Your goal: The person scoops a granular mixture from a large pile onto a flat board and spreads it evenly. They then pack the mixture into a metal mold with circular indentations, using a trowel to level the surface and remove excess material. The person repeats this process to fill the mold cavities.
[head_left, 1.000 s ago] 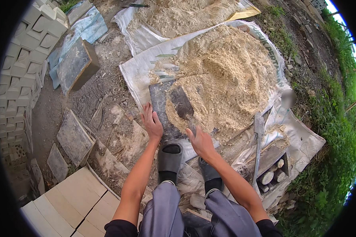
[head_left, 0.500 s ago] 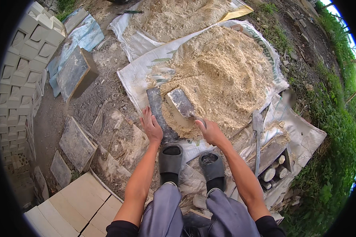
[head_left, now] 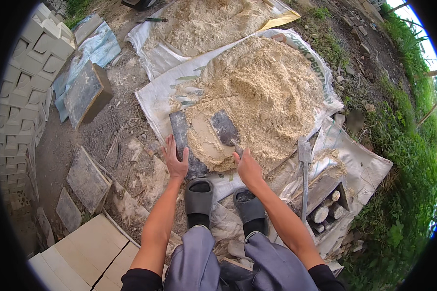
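Note:
My right hand (head_left: 249, 169) is closed round the handle of a trowel (head_left: 225, 127). The trowel's dark, flat rectangular blade rests on sandy, pale powder at the right side of a smoothed patch (head_left: 208, 138). Left of this patch runs a dark, worn board (head_left: 180, 130), partly dusted with powder. At that board's left edge lies my left hand (head_left: 176, 160), fingers stretched and thumb apart, holding nothing. A large heap of pale, sandy powder (head_left: 277, 92) rises to the right on a white woven sack (head_left: 153, 97).
Stacked pale blocks (head_left: 29, 87) stand at the left, near a wooden block (head_left: 87, 94) on blue sheeting. A second powder heap (head_left: 204, 24) lies beyond. A long metal tool (head_left: 304, 169) and a wooden box (head_left: 330, 199) sit on the right. My sandalled feet (head_left: 199, 199) are close below the board.
The trowel has moved right across the powder, uncovering more of the smoothed patch. My left hand stays by the board, its thumb now spread wider. The whole view has shifted slightly.

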